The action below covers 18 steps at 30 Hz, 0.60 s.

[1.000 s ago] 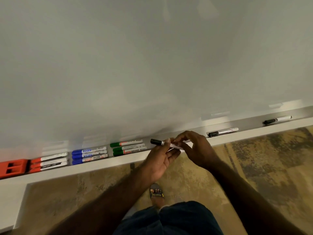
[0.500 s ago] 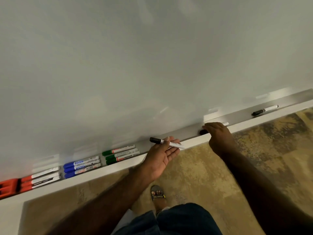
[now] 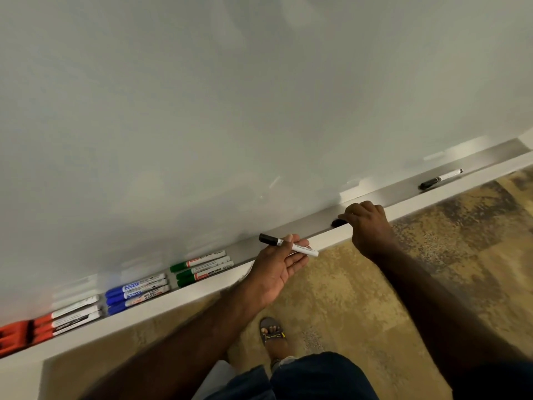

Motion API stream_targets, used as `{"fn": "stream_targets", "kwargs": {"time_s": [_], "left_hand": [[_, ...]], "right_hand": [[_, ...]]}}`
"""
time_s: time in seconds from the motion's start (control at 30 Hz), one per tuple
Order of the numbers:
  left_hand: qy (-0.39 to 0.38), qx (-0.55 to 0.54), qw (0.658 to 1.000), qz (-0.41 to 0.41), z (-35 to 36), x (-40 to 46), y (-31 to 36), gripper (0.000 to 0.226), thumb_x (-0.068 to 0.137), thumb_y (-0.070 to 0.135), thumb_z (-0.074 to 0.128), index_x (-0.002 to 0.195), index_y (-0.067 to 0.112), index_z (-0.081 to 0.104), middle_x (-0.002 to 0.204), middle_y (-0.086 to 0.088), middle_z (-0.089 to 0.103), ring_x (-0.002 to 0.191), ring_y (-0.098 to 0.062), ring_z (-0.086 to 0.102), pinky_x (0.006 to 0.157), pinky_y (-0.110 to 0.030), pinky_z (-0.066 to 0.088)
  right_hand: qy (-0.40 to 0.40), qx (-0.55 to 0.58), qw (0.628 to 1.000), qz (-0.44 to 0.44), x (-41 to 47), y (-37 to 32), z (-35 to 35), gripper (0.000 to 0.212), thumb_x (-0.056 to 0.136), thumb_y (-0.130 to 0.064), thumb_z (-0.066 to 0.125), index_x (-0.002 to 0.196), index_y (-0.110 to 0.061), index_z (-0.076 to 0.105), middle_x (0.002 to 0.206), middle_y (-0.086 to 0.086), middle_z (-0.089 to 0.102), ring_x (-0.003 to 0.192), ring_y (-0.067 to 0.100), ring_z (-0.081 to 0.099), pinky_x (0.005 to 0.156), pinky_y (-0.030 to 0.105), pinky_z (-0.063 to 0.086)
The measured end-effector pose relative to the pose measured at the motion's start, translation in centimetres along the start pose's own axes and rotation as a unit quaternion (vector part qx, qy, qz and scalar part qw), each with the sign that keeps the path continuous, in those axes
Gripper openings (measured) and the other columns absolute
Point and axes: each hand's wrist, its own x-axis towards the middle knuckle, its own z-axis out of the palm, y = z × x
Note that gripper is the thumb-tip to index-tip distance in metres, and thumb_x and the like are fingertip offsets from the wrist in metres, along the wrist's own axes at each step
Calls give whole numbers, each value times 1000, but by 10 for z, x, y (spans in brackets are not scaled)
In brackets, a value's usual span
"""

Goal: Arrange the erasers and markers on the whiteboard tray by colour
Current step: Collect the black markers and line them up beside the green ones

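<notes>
I hold one black-capped marker (image 3: pixel 288 243) in my left hand (image 3: pixel 275 272), just above the front lip of the tray (image 3: pixel 331 236). My thumb pins its white barrel against fingers (image 3: pixel 300 243) that lie nearly straight, the cap pointing left. My right hand (image 3: pixel 367 226) reaches into the tray a little further right, fingers curled over a second black marker (image 3: pixel 336 223); only its dark end shows, so I cannot tell whether I grip it or just touch it. A third black marker (image 3: pixel 439 179) lies alone in the tray, well apart to the right.

To the left the sorted groups lie in the tray side by side: three green markers (image 3: pixel 202 268), then three blue markers (image 3: pixel 135 293), then three red markers (image 3: pixel 69 316). All are slim round sticks with white printed barrels and coloured caps pointing left. At the far left edge sits one red eraser (image 3: pixel 13 336), a blocky plastic shape, partly cut off.

The tray is a long, narrow, smooth grey channel with a white front edge, under the glossy whiteboard (image 3: pixel 259 111). Below is mottled tan and brown carpet (image 3: pixel 375 298), and one foot (image 3: pixel 271 333) of mine in a sandal.
</notes>
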Motion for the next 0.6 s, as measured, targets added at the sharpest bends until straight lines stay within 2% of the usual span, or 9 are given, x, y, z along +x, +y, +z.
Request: {"fn": "stream_targets", "kwargs": {"time_s": [0.13,0.23,0.4,0.5,0.6], "left_hand": [[-4,13,1000,-2,0,1,-3,35,108,22,50,131,-3,57,130,-22,70,117,-31,71,98,-38,59],[-4,23,1000,-7,-1,3,-6,36,108,23,50,132,-2,57,128,-19,72,117,-29,71,97,-37,59],[-1,31,999,-13,-3,2,-11,35,108,24,50,131,-1,59,128,-19,72,118,-30,71,101,-39,57],[0,36,999,-17,-2,1,-14,39,108,23,50,135,-4,56,132,-22,69,118,-30,71,106,-43,53],[0,43,999,-20,0,1,-17,40,108,23,50,136,-4,55,133,-22,68,118,-30,70,106,-42,53]], "right_hand": [[2,2,1000,-25,0,3,-3,53,82,2,67,116,-37,73,99,-10,60,96,22,50,79,34,32],[4,5,999,-33,0,13,-6,40,87,-2,64,118,-27,72,112,-4,67,103,24,54,81,38,40],[-8,-8,1000,-4,9,32,-19,43,85,6,60,119,-16,74,121,4,73,112,31,62,89,44,46],[-35,-41,998,-25,13,35,-27,41,88,2,59,118,-22,75,121,-1,72,114,29,60,90,42,44],[-54,-46,997,-29,17,33,-30,49,84,3,57,117,-29,75,120,-4,72,114,26,59,90,41,42]]}}
